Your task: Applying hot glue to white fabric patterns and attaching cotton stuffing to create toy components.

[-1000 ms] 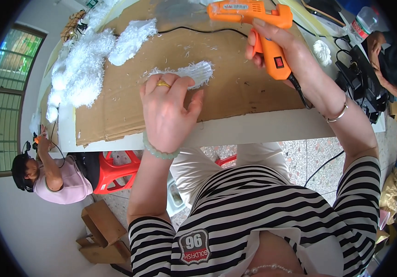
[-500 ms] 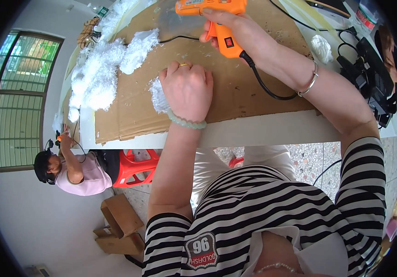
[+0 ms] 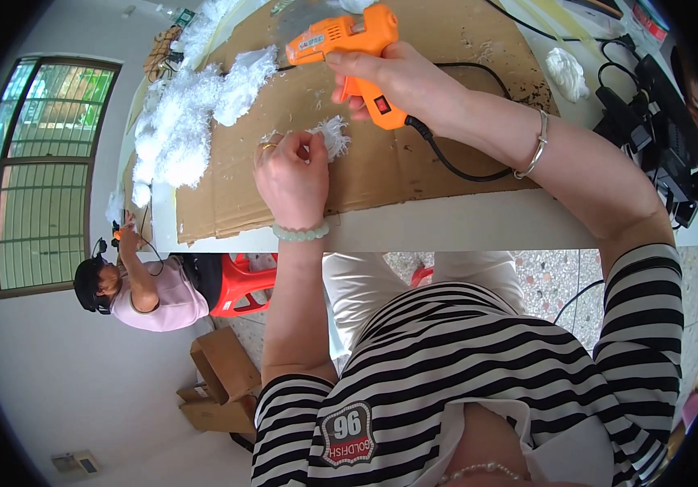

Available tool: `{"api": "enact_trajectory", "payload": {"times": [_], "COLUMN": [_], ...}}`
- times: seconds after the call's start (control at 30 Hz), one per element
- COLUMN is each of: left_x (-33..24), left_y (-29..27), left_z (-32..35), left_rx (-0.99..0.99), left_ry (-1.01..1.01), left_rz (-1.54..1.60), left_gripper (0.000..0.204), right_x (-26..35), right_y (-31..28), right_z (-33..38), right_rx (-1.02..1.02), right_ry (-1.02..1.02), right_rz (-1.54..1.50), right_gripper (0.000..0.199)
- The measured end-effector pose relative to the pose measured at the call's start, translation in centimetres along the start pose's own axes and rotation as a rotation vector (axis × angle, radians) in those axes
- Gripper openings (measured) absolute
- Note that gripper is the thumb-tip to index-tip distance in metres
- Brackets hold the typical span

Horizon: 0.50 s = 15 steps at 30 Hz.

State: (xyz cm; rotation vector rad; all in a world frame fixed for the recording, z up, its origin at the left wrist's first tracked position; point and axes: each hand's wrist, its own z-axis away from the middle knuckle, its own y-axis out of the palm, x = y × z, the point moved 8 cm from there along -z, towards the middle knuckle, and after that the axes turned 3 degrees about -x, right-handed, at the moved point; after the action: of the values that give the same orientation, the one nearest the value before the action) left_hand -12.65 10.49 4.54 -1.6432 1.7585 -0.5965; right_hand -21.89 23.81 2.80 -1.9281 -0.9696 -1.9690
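Your left hand (image 3: 292, 178), fingers curled, pinches fringed white cloth (image 3: 334, 138) over flat brown cardboard (image 3: 227, 191); your right hand (image 3: 414, 81) grasps the hard orange glue gun (image 3: 377, 31).

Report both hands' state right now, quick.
Left hand: curled at the white fringed piece; whether it grips cannot be told.
Right hand: closed, holding the orange glue gun.
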Motion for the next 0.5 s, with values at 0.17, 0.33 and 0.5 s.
{"api": "enact_trajectory", "payload": {"times": [0.17, 0.33, 0.5], "left_x": [-0.2, -0.3, -0.2], "left_y": [0.0, -0.2, -1.2], "left_z": [-0.1, 0.0, 0.5], "left_rx": [-0.01, -0.007, -0.023], "left_ry": [0.019, 0.028, 0.004], "left_rz": [-0.001, 0.043, 0.112], "left_gripper": [0.01, 0.01, 0.01], "right_x": [-1.3, -2.0, -2.5], "right_y": [0.8, 1.8, 2.5], "right_z": [-0.1, -0.7, -1.7], "right_rx": [-0.044, -0.016, 0.031], "right_ry": [0.086, 0.08, 0.088], "right_rz": [0.025, 0.05, 0.11], "right_gripper": [0.034, 0.036, 0.038]}}
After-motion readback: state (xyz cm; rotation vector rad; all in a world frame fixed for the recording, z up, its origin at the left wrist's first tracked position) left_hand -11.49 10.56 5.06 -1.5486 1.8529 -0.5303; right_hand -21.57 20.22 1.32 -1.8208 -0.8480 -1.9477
